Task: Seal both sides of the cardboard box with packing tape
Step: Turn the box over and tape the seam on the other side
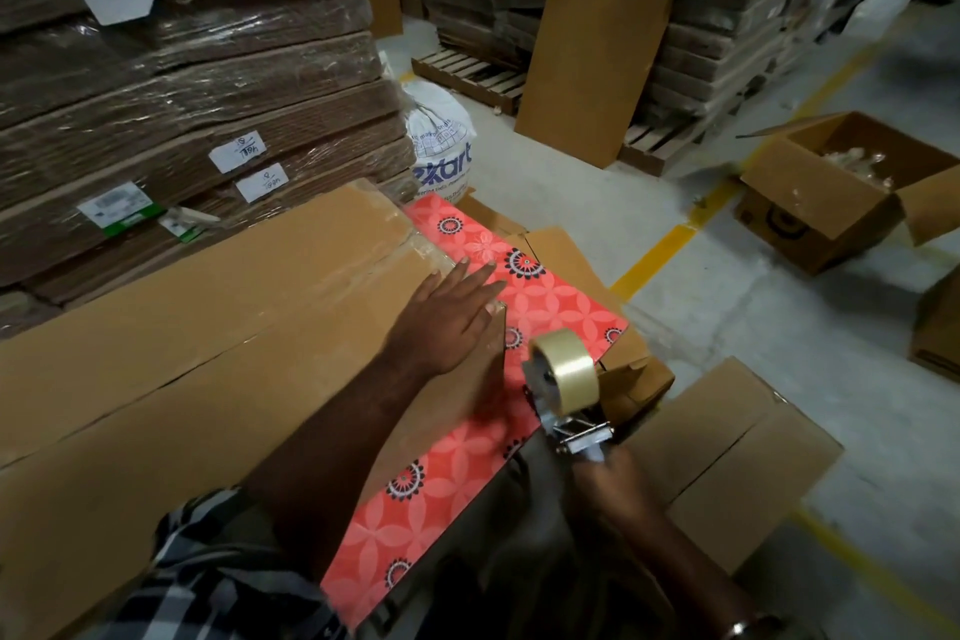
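Your checked sleeve point(208, 582) is closest, down at the near edge, and your two arms reach out from there. Your left hand point(447, 322) lies flat and open on top of the big cardboard box point(208, 353), close to its right end, with nothing in its grip. Your right hand point(608, 478) is closed tight around the handle of the tape dispenser point(563, 390), which hangs in the air just beside that end of the box, not touching it. The clear roll looks full. The box is long and brown, and it fills the near left. A shiny strip of tape already runs along the crack between its top flaps. Its right end sits over a red flowered sheet point(519, 296). Watch out: if your flat hand lets go too soon, the flaps could pop up and the tape might wrinkle. If the dispenser comes in crooked, the tape could miss the crack or stick to the red sheet instead.
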### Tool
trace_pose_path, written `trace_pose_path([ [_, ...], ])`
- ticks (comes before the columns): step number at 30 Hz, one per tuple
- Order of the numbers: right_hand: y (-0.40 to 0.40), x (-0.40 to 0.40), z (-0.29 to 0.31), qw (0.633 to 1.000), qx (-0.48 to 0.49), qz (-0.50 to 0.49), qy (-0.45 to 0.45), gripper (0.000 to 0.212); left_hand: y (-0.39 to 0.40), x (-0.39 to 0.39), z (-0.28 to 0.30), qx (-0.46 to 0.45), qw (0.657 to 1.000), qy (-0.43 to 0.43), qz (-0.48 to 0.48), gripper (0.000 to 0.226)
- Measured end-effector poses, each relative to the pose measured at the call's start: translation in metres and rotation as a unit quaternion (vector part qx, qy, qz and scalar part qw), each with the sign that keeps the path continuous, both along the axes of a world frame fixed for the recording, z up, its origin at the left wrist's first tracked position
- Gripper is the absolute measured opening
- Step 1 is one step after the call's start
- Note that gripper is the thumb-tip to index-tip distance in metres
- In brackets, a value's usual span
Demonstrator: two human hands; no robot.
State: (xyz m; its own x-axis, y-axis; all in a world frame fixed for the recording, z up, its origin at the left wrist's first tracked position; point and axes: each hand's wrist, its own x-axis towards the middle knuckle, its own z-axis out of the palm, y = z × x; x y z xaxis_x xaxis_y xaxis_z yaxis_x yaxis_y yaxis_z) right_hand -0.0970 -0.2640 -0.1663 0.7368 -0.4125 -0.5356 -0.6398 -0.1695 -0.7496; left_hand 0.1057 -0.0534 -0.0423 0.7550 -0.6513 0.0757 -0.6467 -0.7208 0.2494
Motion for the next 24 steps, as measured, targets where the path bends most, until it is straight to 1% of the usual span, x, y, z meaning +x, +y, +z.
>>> trace_pose_path([
  [2, -0.008, 0.006, -0.006, 1.000, -0.008, -0.019, -0.010, 0.025, -0.001, 0.003, 0.000, 0.000, 1.000, -0.003, 0.000, 0.057],
  [5, -0.022, 0.025, -0.005, 0.999, -0.043, -0.014, -0.019, 0.013, -0.001, 0.002, -0.002, -0.002, 1.000, -0.008, 0.000, 0.057],
  [6, -0.028, 0.033, -0.004, 0.998, -0.065, -0.010, -0.026, 0.014, -0.001, 0.002, -0.002, -0.003, 1.000, -0.009, 0.001, 0.057],
  [9, -0.043, 0.059, -0.003, 0.990, -0.136, 0.006, -0.027, 0.025, -0.001, 0.002, -0.002, 0.000, 1.000, -0.012, 0.003, 0.054],
  [11, -0.048, 0.078, -0.003, 0.985, -0.171, 0.014, -0.031, 0.028, -0.002, 0.002, -0.002, 0.004, 1.000, -0.013, 0.004, 0.052],
  [15, -0.054, 0.121, -0.006, 0.968, -0.243, 0.049, -0.023, 0.046, -0.003, 0.003, -0.004, 0.006, 1.000, -0.020, 0.007, 0.052],
  [24, -0.047, 0.171, -0.033, 0.922, -0.361, 0.137, 0.011, 0.049, -0.004, 0.004, -0.008, 0.017, 0.999, -0.042, 0.013, 0.051],
])
